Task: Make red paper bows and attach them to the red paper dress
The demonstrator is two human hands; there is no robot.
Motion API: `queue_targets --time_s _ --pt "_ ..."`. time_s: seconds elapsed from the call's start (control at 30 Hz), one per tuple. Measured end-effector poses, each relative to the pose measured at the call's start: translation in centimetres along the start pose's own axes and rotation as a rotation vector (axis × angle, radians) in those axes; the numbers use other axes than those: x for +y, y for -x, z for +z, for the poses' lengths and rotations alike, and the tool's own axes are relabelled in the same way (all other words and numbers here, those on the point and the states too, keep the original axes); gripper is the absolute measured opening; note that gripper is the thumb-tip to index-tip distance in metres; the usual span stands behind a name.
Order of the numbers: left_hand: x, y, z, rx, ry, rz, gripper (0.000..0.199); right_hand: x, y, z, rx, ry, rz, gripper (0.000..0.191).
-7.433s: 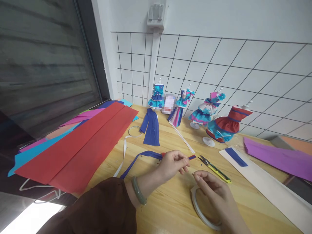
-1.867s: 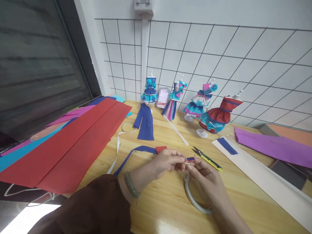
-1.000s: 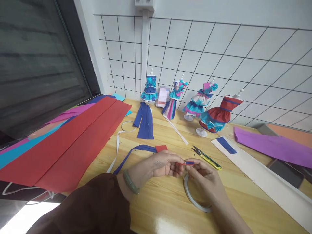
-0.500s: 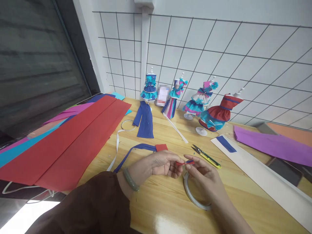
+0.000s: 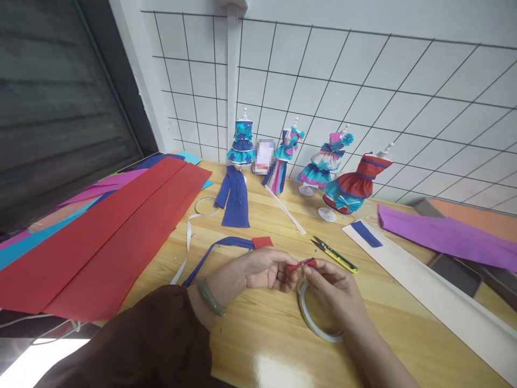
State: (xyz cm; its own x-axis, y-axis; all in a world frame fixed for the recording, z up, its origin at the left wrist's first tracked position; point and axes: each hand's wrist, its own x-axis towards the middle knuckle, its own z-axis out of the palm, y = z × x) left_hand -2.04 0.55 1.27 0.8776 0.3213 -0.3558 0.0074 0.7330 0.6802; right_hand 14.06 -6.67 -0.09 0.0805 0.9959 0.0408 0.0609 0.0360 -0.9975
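Between my two hands is a small red and blue paper bow (image 5: 310, 263), pinched narrow at its middle. My left hand (image 5: 269, 272) grips its left end between thumb and forefinger, the other fingers curled. On the other side, my right hand (image 5: 333, 283) pinches the bow near its middle and right end. A roll of white tape (image 5: 306, 310) lies on the table, partly hidden under my right hand. Behind my left wrist are a red paper square (image 5: 262, 242) and a long blue strip (image 5: 212, 249). Yellow-handled thread snips (image 5: 337, 255) rest beyond my right hand.
Several small dress forms in paper outfits, one in a red dress (image 5: 365, 175), stand along the grid wall. Large red sheets (image 5: 117, 231) cover the left side. Blue paper pieces (image 5: 236, 202) lie behind. White paper (image 5: 424, 291) and purple paper (image 5: 448, 237) lie to the right.
The bow has turned in my fingers, so more of its red pleated right end shows. Both hands still hold it. The whole view has shifted slightly.
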Motion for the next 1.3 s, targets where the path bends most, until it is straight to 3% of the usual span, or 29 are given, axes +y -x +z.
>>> queue_targets --time_s 0.1,0.27,0.33,0.43,0.57,0.77,1.0,1.17,1.3 --pt "0.1 0.0 0.5 0.064 -0.117 0.092 0.021 0.0 -0.2 -0.1 -0.012 -0.002 0.015 0.013" --pt "-0.5 -0.3 1.7 0.425 -0.523 0.503 0.024 -0.1 -0.4 -0.2 0.038 -0.025 0.049 0.018" --pt "-0.9 -0.4 1.9 0.507 -0.743 0.612 0.028 -0.2 -0.4 -0.2 0.05 -0.041 0.058 0.019" --pt "-1.3 -0.4 1.9 0.549 -1.057 0.769 0.022 -0.1 -0.5 -0.2 0.051 -0.055 0.055 0.02" --pt "-1.4 -0.5 1.5 0.557 -1.3 0.947 0.02 0.1 -0.5 -0.2 0.044 -0.051 0.049 0.02" --pt "-1.5 -0.5 1.1 0.561 -1.532 1.005 0.024 0.0 -0.5 -0.2 0.034 -0.041 0.054 0.022" --pt "-1.5 0.0 1.6 0.649 -1.715 0.906 0.029 -0.5 -0.5 0.2 0.018 -0.198 0.171 0.02" --pt "-1.6 0.0 1.7 0.669 -1.688 0.889 0.028 -0.6 -0.5 0.3 0.065 -0.278 0.289 0.019" --pt "-1.6 -0.2 1.5 0.709 -1.592 0.909 0.028 -0.5 -0.5 0.2 0.019 -0.263 0.269 0.018"
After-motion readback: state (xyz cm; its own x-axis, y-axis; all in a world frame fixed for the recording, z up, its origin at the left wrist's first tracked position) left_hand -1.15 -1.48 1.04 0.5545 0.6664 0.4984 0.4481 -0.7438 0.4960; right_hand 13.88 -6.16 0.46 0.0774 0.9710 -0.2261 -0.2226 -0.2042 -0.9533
